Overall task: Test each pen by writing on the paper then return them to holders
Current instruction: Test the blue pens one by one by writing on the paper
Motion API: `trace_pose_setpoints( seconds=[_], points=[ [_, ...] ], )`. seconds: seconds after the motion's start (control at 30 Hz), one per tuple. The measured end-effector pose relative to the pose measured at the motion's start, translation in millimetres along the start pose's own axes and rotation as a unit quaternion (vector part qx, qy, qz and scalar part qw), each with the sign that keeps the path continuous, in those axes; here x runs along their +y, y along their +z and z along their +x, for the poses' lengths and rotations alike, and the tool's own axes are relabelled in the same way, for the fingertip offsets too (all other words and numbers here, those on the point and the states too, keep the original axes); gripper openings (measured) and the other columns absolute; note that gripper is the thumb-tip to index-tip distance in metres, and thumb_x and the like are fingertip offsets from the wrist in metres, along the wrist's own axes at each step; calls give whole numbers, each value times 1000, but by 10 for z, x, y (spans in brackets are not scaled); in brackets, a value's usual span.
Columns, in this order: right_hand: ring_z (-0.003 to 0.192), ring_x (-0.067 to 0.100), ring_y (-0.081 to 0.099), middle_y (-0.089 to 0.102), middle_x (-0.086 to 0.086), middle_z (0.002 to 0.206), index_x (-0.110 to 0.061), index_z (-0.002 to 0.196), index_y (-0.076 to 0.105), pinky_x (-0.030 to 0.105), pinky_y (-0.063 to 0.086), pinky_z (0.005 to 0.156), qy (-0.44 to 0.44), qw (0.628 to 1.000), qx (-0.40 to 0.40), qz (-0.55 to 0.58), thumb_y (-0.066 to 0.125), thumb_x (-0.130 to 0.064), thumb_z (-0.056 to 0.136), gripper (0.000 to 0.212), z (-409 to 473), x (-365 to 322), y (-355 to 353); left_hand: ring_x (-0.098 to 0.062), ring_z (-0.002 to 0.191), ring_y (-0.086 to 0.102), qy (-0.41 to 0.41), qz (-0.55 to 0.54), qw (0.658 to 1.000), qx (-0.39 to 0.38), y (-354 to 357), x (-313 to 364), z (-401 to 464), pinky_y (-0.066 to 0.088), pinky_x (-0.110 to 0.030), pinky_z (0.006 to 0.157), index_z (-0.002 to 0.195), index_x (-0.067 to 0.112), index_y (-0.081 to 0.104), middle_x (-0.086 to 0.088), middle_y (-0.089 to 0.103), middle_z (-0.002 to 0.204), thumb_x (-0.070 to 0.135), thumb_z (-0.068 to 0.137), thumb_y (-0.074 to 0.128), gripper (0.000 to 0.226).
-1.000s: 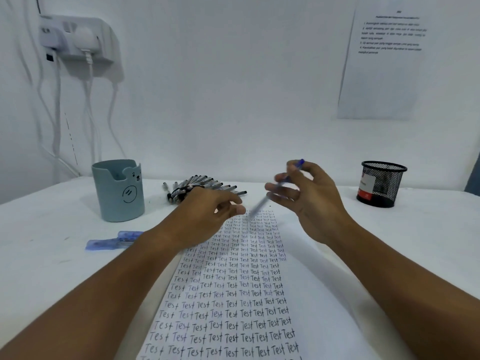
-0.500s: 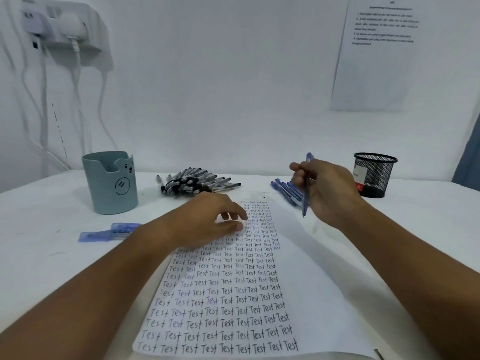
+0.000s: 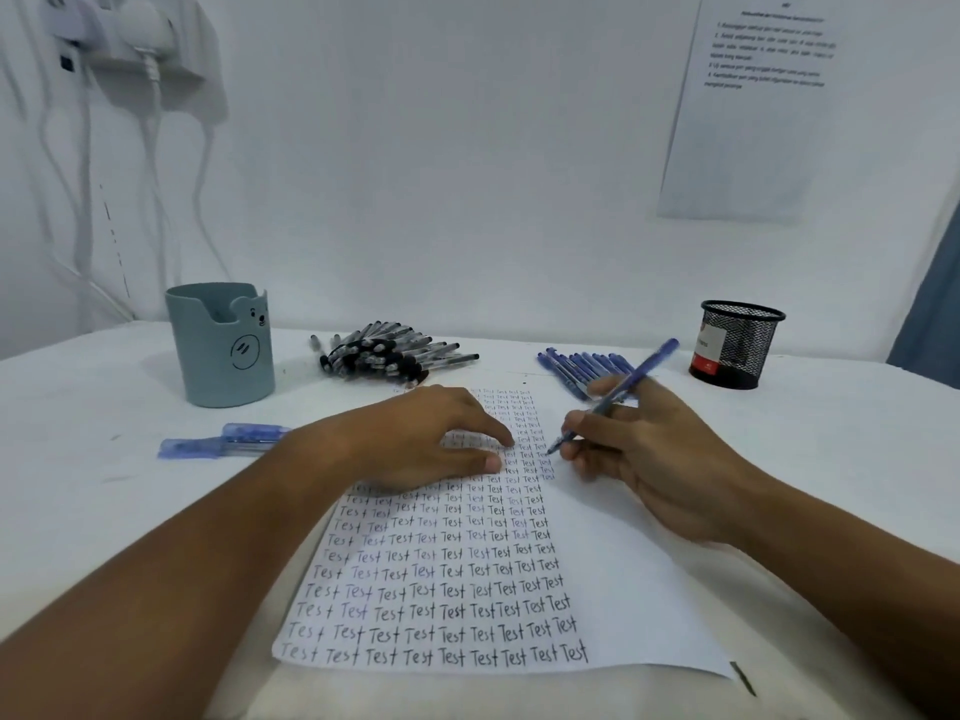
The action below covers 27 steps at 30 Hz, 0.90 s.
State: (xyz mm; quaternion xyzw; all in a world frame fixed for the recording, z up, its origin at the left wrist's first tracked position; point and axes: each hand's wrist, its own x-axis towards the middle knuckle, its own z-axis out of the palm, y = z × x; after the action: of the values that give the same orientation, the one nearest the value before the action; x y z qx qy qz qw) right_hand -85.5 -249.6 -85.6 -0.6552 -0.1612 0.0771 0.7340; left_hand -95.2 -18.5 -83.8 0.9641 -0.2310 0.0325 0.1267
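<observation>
two hands, left hand (image 3: 415,439) flat on paper (image 3: 613,589), right hand (image 3: 649,454) gripping blue pen (image 3: 618,392)

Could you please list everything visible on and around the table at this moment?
paper: one, white, filled with rows of "Test", centre of the table.
blue pen: one, in the right hand, tip at the paper.
black pens: a pile, count unclear, behind the paper.
blue pens: a row, count unclear, behind the right hand.
bear holder: one, grey-blue, far left.
mesh holder: one, black, far right.
blue packaging: clear blue, left of the paper.
table: white.
wall sheet: one, white, printed, upper right.
plug and cables: white, upper left.
left hand: resting on the paper.
right hand: grips the blue pen.
</observation>
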Motion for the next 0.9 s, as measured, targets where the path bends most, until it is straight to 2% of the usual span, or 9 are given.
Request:
trace_pose_setpoints(
  seconds=[0.07, 0.2, 0.27, 0.37, 0.73, 0.9],
  points=[
    [64, 27, 62, 59, 21, 82, -5, 101, 48, 30, 53, 56, 4, 999, -26, -28, 59, 5, 91, 18, -30, 23, -6, -1, 119, 45, 2, -3, 1000, -4, -13, -4, 0, 37, -31, 105, 125, 48, 56, 15, 52, 130, 59, 91, 48, 37],
    [66, 32, 61, 65, 24, 79, -8, 99, 45, 35, 55, 65, -10, 995, -51, -89, 65, 11, 84, 32, -67, 58, -24, -1, 119, 45, 4, 4, 1000, -10, -25, 3, 6, 35, -27, 104, 125, 46, 57, 14, 52, 130, 57, 91, 48, 36],
    [66, 33, 61, 66, 25, 79, -8, 97, 45, 35, 54, 63, -17, 993, -61, -102, 66, 12, 82, 33, -89, 63, -23, -1, 119, 44, 6, 6, 1000, -13, -24, 2, 5, 34, -26, 104, 126, 46, 57, 13, 51, 130, 56, 92, 48, 36],
    [68, 35, 60, 66, 25, 79, -5, 96, 46, 35, 51, 61, -26, 991, -58, -114, 67, 12, 82, 30, -105, 67, -24, -1, 119, 44, 5, 10, 1000, -15, -21, 3, 6, 33, -24, 102, 126, 46, 56, 13, 51, 131, 56, 92, 48, 36],
    [65, 33, 63, 68, 23, 79, -6, 95, 46, 40, 54, 68, -45, 982, -36, -180, 67, 7, 85, 27, -114, 83, 24, -1, 120, 45, 2, 5, 1000, -18, -17, -17, 9, 34, -26, 104, 125, 49, 56, 15, 51, 131, 58, 91, 48, 36],
    [66, 32, 63, 69, 24, 80, -5, 97, 46, 38, 55, 67, -25, 988, -36, -147, 68, 8, 83, 29, -117, 62, 15, -1, 120, 44, 2, 2, 1000, -18, -14, -19, 2, 34, -27, 105, 125, 49, 56, 15, 50, 132, 57, 91, 48, 36]
  ],
)
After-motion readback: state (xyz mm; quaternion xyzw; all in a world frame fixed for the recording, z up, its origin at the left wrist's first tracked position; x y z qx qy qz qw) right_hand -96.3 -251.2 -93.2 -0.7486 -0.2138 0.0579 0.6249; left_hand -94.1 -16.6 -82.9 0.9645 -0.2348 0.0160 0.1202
